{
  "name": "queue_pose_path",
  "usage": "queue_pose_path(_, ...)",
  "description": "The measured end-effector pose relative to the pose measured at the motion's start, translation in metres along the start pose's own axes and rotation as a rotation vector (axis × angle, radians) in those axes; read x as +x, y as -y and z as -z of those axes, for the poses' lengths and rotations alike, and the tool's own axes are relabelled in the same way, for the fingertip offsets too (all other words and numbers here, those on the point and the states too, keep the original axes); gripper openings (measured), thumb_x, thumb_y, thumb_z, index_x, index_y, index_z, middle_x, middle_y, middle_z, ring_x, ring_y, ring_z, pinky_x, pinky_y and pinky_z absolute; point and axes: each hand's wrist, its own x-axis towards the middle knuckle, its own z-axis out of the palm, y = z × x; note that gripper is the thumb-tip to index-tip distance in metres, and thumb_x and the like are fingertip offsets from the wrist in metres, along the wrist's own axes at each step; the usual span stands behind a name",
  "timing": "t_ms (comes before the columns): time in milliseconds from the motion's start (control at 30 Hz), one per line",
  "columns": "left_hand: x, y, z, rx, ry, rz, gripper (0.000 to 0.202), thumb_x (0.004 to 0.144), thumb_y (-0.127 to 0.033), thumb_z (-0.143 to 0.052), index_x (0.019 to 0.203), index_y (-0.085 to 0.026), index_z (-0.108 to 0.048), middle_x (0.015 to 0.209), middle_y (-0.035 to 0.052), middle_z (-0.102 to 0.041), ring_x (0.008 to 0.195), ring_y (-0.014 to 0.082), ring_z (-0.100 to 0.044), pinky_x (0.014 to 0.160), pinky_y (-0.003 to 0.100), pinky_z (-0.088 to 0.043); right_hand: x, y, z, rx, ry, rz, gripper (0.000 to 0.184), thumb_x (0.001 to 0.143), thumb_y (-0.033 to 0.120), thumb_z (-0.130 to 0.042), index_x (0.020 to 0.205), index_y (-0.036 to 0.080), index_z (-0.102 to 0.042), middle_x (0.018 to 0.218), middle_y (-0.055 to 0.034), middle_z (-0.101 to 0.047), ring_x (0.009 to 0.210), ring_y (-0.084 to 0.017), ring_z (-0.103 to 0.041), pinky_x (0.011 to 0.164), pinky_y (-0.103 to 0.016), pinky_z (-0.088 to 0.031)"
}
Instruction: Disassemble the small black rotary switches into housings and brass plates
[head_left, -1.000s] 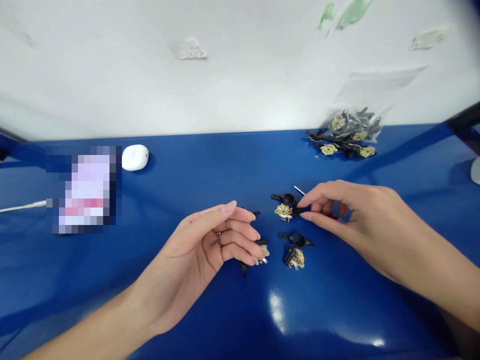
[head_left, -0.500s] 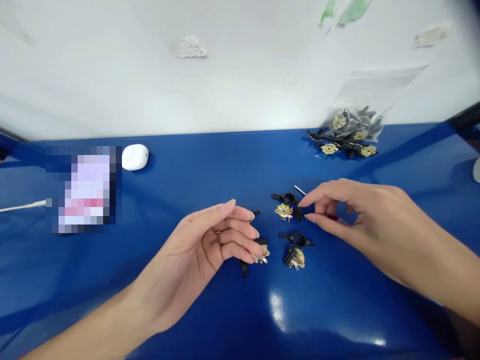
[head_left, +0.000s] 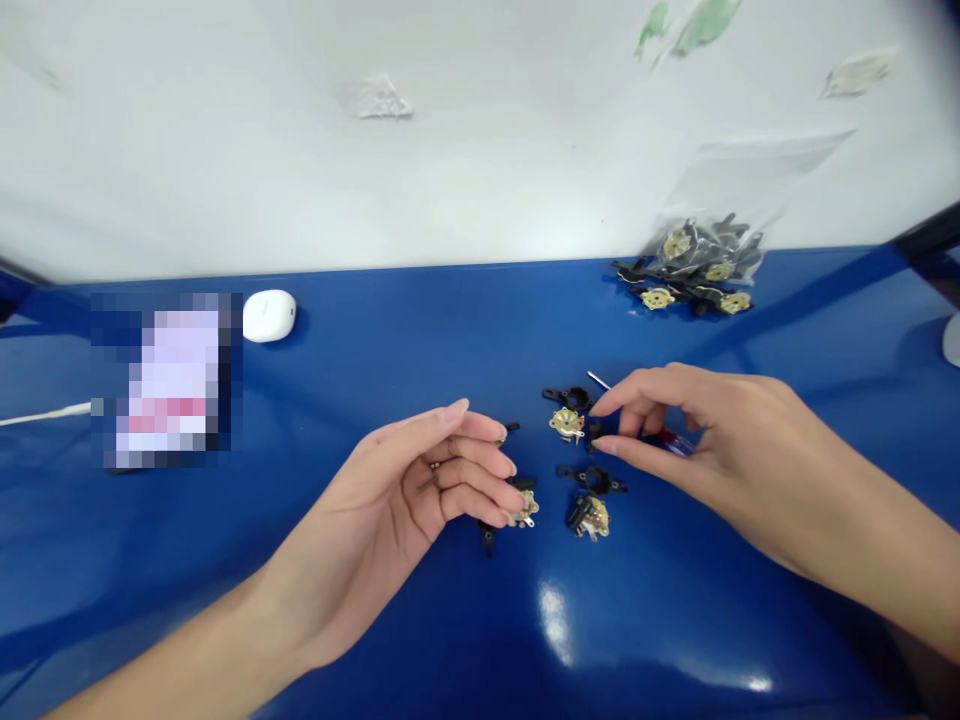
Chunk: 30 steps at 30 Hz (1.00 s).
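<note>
**A:** Surface and room?

**B:** Blue glossy bench (head_left: 420, 340), a glare patch on it near the front, against a scuffed white wall (head_left: 225, 150) with green flecks high up. Far left, a white rounded case (head_left: 268, 316) and a white cable (head_left: 45, 413), beside a pixelated patch (head_left: 166, 380) that hides whatever lies there.

**A:** The parts?

**B:** Small brass discs with solder tabs, on black plastic brackets. A heap (head_left: 679, 290) lies by the back edge, at and in a clear plastic bag (head_left: 720, 215). A looser group (head_left: 577, 465) sits mid-bench between the two hands, the nearest brass disc (head_left: 566, 423) just left of the right fingertips.

**A:** Right grip (head_left: 675, 440)?

**B:** Half open, palm down, thumb and forefinger apart, their tips (head_left: 604, 445) at a black bracket (head_left: 594, 433); contact unclear. A red-handled screwdriver (head_left: 666, 436) shows beneath, shaft pointing up-left. Held or just lying there, cannot tell.

**A:** Left grip (head_left: 397, 500)?

**B:** Palm up, fingers loosely curled, tips (head_left: 510, 510) over another brass part (head_left: 527, 508). Tiny metal bits (head_left: 433, 465) show against the fingers. Whether they are gripped, cannot tell. Forearm comes in from lower left.
</note>
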Motion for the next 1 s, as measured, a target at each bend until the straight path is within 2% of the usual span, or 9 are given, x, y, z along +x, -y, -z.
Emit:
queue_pose_path(133,0.0,0.0,0.0,-0.004,0.0,-0.002,0.04,0.119,-0.024,-0.06,0.1,-0.009,-0.092,0.089,0.0101,-0.087,0.078,0.0195,-0.087,0.078,0.025,-0.074,-0.001,0.0,-0.003,-0.017,-0.008,0.016,0.018,0.105,0.048,-0.082,0.116,0.034,-0.084,0.099,-0.0012,-0.083,0.084,-0.025,-0.076,0.074,-0.038,-0.053)
queue_pose_path(233,0.0,0.0,0.0,-0.005,-0.007,-0.004,0.039,0.118,-0.025,-0.061,0.099,-0.01,-0.092,0.089,0.0102,-0.087,0.078,0.0197,-0.087,0.078,0.025,-0.074,-0.002,-0.004,-0.004,-0.034,-0.044,0.048,0.019,0.107,0.049,-0.079,0.115,0.033,-0.084,0.097,-0.0027,-0.084,0.079,-0.026,-0.075,0.072,-0.038,-0.053)
queue_pose_path(533,0.0,0.0,0.0,-0.004,-0.006,-0.004,0.04,0.119,-0.026,-0.06,0.099,-0.01,-0.092,0.089,0.0106,-0.087,0.078,0.0203,-0.086,0.078,0.026,-0.074,0.001,-0.012,-0.003,-0.057,-0.047,0.033,0.017,0.106,0.051,-0.076,0.114,0.037,-0.083,0.099,-0.0013,-0.084,0.072,-0.026,-0.073,0.07,-0.042,-0.055)
queue_pose_path(700,0.0,0.0,0.0,-0.005,-0.015,0.0,0.041,0.119,-0.026,-0.061,0.099,-0.01,-0.092,0.087,0.0108,-0.086,0.077,0.0202,-0.086,0.078,0.026,-0.074,0.0,-0.008,-0.004,-0.043,-0.087,0.064,0.01,0.106,0.043,-0.078,0.111,0.036,-0.084,0.103,-0.0019,-0.085,0.081,-0.027,-0.076,0.074,-0.041,-0.057)
queue_pose_path(867,-0.002,0.0,-0.001,-0.009,-0.015,0.001,0.042,0.119,-0.025,-0.059,0.098,-0.009,-0.092,0.085,0.0107,-0.086,0.075,0.0196,-0.085,0.078,0.026,-0.074,-0.001,-0.003,-0.003,-0.061,-0.083,0.071,0.007,0.106,0.034,-0.08,0.111,0.033,-0.082,0.107,-0.0013,-0.086,0.08,-0.024,-0.073,0.074,-0.038,-0.053)
queue_pose_path(1000,-0.001,0.0,-0.001,-0.01,-0.011,-0.001,0.042,0.119,-0.025,-0.059,0.098,-0.009,-0.092,0.087,0.0106,-0.087,0.076,0.0198,-0.086,0.077,0.025,-0.074,-0.001,-0.002,-0.003,-0.06,-0.092,0.08,0.006,0.105,0.033,-0.081,0.11,0.032,-0.082,0.107,-0.001,-0.086,0.08,-0.023,-0.072,0.074,-0.037,-0.051)
